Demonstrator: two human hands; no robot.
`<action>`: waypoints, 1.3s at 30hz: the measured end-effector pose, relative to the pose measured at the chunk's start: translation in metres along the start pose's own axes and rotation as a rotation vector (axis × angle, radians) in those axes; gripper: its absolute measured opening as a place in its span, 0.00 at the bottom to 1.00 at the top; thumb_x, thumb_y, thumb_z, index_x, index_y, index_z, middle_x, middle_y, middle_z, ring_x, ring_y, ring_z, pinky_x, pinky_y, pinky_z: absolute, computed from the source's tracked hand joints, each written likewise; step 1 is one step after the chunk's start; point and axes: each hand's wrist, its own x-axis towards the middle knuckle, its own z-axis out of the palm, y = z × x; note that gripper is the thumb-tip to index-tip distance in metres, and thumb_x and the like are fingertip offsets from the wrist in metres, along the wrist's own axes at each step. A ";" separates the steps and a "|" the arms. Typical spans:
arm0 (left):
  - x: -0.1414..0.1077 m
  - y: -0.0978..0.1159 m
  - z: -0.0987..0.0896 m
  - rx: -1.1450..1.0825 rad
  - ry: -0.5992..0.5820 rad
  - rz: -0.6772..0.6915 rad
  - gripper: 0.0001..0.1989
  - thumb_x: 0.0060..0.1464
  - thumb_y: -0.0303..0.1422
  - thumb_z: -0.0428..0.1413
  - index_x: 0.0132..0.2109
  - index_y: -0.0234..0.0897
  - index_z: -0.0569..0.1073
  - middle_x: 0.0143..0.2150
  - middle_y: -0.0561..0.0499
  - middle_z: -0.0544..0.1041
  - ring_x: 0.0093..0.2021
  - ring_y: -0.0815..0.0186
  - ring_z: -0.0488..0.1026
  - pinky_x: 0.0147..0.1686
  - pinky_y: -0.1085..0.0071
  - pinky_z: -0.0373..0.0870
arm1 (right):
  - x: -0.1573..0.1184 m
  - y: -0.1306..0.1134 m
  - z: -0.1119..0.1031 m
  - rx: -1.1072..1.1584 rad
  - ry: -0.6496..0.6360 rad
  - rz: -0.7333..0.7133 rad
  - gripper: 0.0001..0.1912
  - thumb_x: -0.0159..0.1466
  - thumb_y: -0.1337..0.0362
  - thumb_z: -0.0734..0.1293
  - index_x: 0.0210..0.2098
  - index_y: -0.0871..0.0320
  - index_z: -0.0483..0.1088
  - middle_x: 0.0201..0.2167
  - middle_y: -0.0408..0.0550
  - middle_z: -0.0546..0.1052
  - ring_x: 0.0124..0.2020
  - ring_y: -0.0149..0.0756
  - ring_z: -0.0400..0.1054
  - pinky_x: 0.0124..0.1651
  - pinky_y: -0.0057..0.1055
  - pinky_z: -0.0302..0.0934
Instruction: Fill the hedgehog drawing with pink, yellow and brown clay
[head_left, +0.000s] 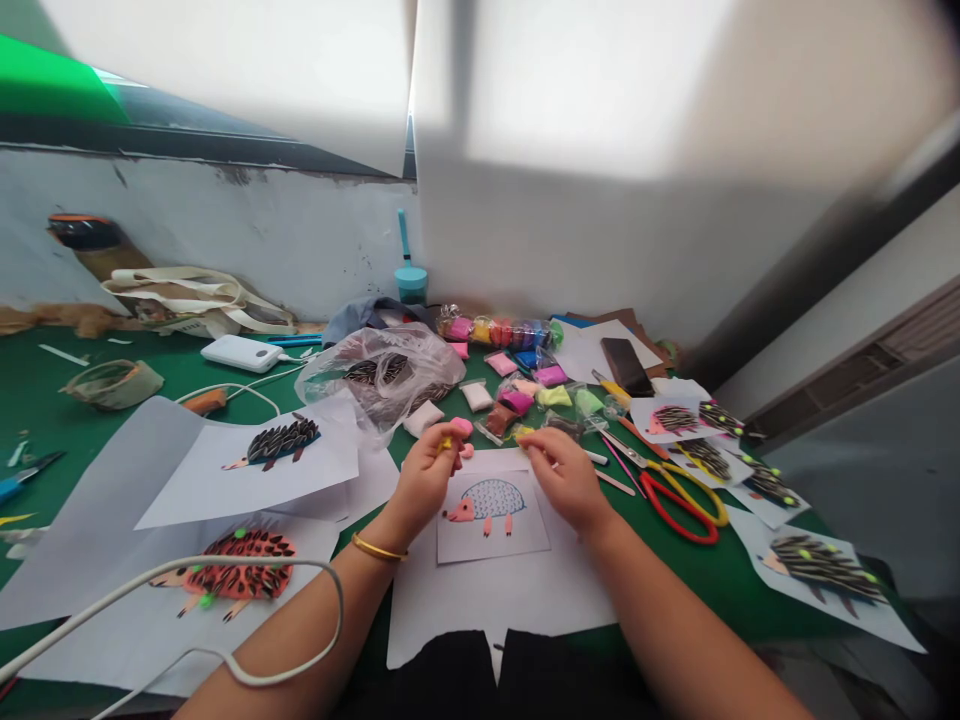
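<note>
My left hand (427, 478), with a gold bangle on its wrist, is closed on a bit of yellow modelling clay (446, 443). Fingers pinched together, my right hand (568, 482) is at another small yellow piece (520, 432), which looks like the same clay. Both hands are raised on either side of a small card (532, 540) lying on a white sheet (427, 610). On that card is a hedgehog (491, 500) with a pink clay face and feet and a blue-outlined body of small marks. Pink clay (461, 427) lies just beyond my left fingers.
Packets of coloured clay (555, 397) and a plastic bag of sunflower seeds (382, 375) lie behind. Red-and-yellow scissors (679, 510) and a phone (626, 366) are at right. Seed-covered hedgehog pictures (821, 565) lie on both sides. A white cable (225, 562) crosses the left foreground.
</note>
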 end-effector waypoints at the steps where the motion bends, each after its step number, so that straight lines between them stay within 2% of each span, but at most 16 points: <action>1: 0.002 0.001 -0.004 0.020 0.040 -0.006 0.09 0.58 0.36 0.51 0.42 0.38 0.72 0.30 0.53 0.71 0.27 0.70 0.67 0.28 0.73 0.65 | 0.001 0.007 -0.004 -0.043 0.015 0.046 0.11 0.66 0.65 0.60 0.40 0.55 0.75 0.38 0.50 0.77 0.42 0.39 0.71 0.45 0.36 0.65; 3: 0.006 0.001 -0.013 0.120 0.084 -0.013 0.08 0.55 0.34 0.51 0.41 0.38 0.72 0.31 0.53 0.71 0.28 0.70 0.67 0.29 0.72 0.64 | 0.000 0.020 -0.012 -0.137 -0.050 0.126 0.11 0.66 0.64 0.61 0.41 0.56 0.75 0.38 0.49 0.77 0.40 0.39 0.71 0.44 0.35 0.65; 5: 0.008 0.002 -0.021 0.320 0.059 -0.008 0.10 0.52 0.31 0.53 0.42 0.37 0.72 0.35 0.51 0.73 0.32 0.67 0.69 0.33 0.71 0.66 | -0.003 0.028 -0.019 -0.233 -0.126 0.174 0.11 0.65 0.65 0.61 0.41 0.56 0.75 0.38 0.49 0.77 0.40 0.39 0.71 0.43 0.35 0.64; 8: 0.008 0.003 -0.030 0.687 -0.099 -0.017 0.11 0.53 0.34 0.55 0.43 0.38 0.75 0.42 0.48 0.74 0.39 0.63 0.72 0.39 0.68 0.67 | -0.011 0.027 -0.029 -0.364 -0.218 0.207 0.12 0.65 0.66 0.60 0.41 0.56 0.75 0.39 0.48 0.76 0.42 0.39 0.70 0.45 0.35 0.63; 12: 0.002 0.006 -0.033 1.030 -0.258 -0.078 0.11 0.52 0.39 0.59 0.41 0.39 0.76 0.42 0.47 0.74 0.42 0.59 0.72 0.40 0.66 0.65 | -0.026 0.016 -0.039 -0.494 -0.341 0.209 0.07 0.64 0.65 0.63 0.36 0.55 0.74 0.39 0.48 0.75 0.43 0.41 0.68 0.45 0.36 0.61; 14: -0.001 0.007 -0.032 1.102 -0.290 -0.071 0.10 0.53 0.39 0.59 0.40 0.39 0.76 0.41 0.47 0.73 0.42 0.58 0.72 0.39 0.66 0.64 | -0.034 0.014 -0.043 -0.531 -0.367 0.194 0.06 0.63 0.67 0.63 0.35 0.55 0.73 0.38 0.48 0.75 0.43 0.40 0.67 0.46 0.35 0.61; 20: 0.000 0.009 -0.029 1.135 -0.363 -0.068 0.05 0.55 0.34 0.56 0.32 0.38 0.73 0.38 0.48 0.72 0.37 0.61 0.71 0.34 0.68 0.61 | -0.048 0.024 -0.051 -0.592 -0.376 0.198 0.12 0.60 0.74 0.60 0.37 0.55 0.71 0.42 0.47 0.74 0.46 0.40 0.66 0.50 0.35 0.59; 24: 0.004 0.010 -0.034 1.134 -0.317 -0.057 0.04 0.55 0.33 0.56 0.32 0.39 0.73 0.38 0.48 0.72 0.38 0.60 0.71 0.35 0.68 0.62 | -0.049 0.027 -0.055 -0.604 -0.369 0.205 0.13 0.61 0.75 0.59 0.38 0.55 0.71 0.42 0.48 0.74 0.47 0.39 0.67 0.50 0.34 0.59; 29: 0.008 0.010 -0.046 1.255 -0.229 -0.062 0.04 0.56 0.33 0.55 0.34 0.39 0.74 0.38 0.47 0.73 0.41 0.57 0.72 0.36 0.66 0.63 | -0.049 0.027 -0.061 -0.663 -0.366 0.253 0.14 0.61 0.75 0.59 0.40 0.56 0.72 0.44 0.48 0.74 0.47 0.38 0.67 0.50 0.34 0.59; 33: 0.008 0.007 -0.049 1.309 -0.154 -0.021 0.05 0.55 0.29 0.55 0.39 0.39 0.75 0.41 0.46 0.73 0.45 0.55 0.72 0.40 0.64 0.66 | -0.050 0.029 -0.070 -0.721 -0.377 0.299 0.13 0.62 0.74 0.59 0.40 0.56 0.72 0.43 0.48 0.74 0.46 0.39 0.68 0.48 0.33 0.59; 36: 0.007 0.006 -0.044 1.254 -0.088 0.056 0.07 0.56 0.30 0.55 0.42 0.39 0.75 0.42 0.46 0.73 0.45 0.56 0.72 0.41 0.64 0.66 | -0.045 0.037 -0.083 -0.769 -0.353 0.304 0.11 0.64 0.69 0.60 0.42 0.55 0.73 0.44 0.49 0.74 0.47 0.39 0.68 0.47 0.33 0.59; 39: 0.006 0.005 -0.038 1.154 -0.029 0.119 0.07 0.58 0.35 0.55 0.40 0.40 0.76 0.40 0.47 0.73 0.38 0.59 0.73 0.38 0.66 0.66 | -0.033 0.054 -0.109 -0.966 -0.275 0.368 0.10 0.65 0.64 0.62 0.42 0.55 0.74 0.44 0.51 0.75 0.47 0.43 0.68 0.45 0.35 0.59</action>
